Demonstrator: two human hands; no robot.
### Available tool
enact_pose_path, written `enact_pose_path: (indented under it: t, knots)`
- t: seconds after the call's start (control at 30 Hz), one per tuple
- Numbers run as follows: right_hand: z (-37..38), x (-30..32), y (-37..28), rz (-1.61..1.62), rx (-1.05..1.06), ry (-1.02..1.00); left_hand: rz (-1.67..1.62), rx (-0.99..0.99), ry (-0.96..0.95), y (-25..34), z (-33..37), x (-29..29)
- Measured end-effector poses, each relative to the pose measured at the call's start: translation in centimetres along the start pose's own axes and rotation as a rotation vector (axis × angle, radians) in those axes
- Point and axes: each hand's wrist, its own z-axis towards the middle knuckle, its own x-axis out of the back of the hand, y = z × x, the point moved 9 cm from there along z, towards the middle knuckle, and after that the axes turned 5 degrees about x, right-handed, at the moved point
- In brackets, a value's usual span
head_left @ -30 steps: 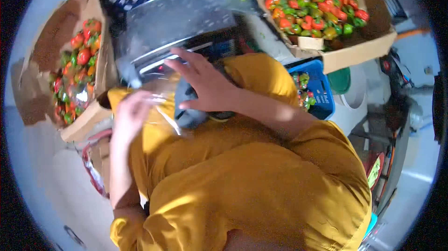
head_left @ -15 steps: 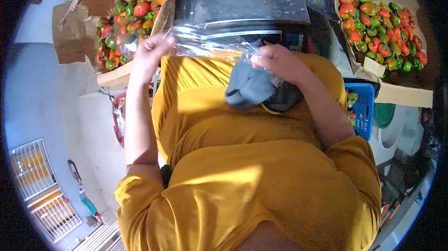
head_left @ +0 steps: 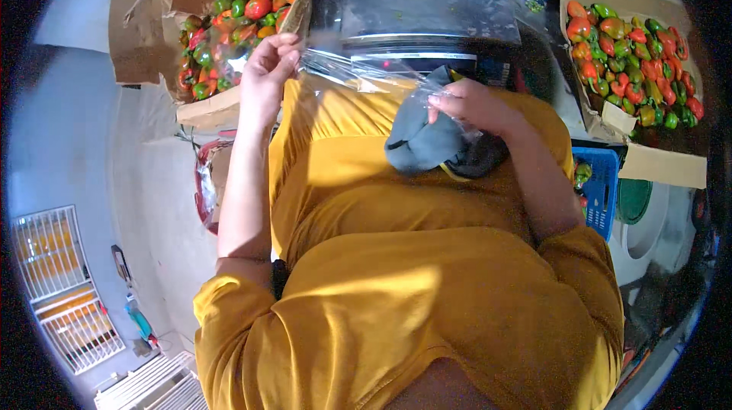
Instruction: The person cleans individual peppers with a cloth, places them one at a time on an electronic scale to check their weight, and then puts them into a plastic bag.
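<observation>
A clear plastic bag (head_left: 354, 68) stretches between my two hands above my lap, slanting down toward the right. My left hand (head_left: 267, 70) pinches its upper left end between thumb and fingers, close to the edge of the left pepper box. At the bag's other end, my right hand (head_left: 471, 105) is closed on the plastic, just over a bundle of grey-blue cloth (head_left: 423, 139). That cloth lies on my lap with a darker piece beside it, partly under my right hand. Beyond the bag is a flat grey metal platform (head_left: 427, 2) with a dark front panel, like a scale.
A cardboard box (head_left: 206, 110) of red and green peppers stands at the far left. Another pepper-filled cardboard box (head_left: 663, 166) is at the far right. Below it sits a blue plastic basket (head_left: 606, 189) with some peppers. A red-rimmed container (head_left: 204, 189) stands left of my lap.
The whole view has shifted, so the surroundings sit farther right. My left hand has risen a little relative to my right, and the bag now slants more between them.
</observation>
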Motion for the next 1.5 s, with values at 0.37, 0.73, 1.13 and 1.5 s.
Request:
enact_pose_path:
  t: [0.37, 0.73, 1.13, 1.5]
  knots:
    - [-0.2, 1.5, 0.3, 0.149, -0.081, 0.166, 0.288, 0.149, -0.132, -3.2, 0.4, 1.4]
    - [-0.7, 5.4, 2.5, 0.221, -0.007, 0.602, 0.279, -0.021, -0.091, -3.6, 0.7, -0.5]
    - [-2.3, 7.7, 4.4, 0.470, -0.017, 0.888, 0.131, 0.103, -0.081, -3.6, -0.2, -1.3]
    - [-1.9, 7.7, 5.2, 0.259, 0.052, 0.858, -0.609, 0.515, -0.325, -7.3, -2.2, -5.7]
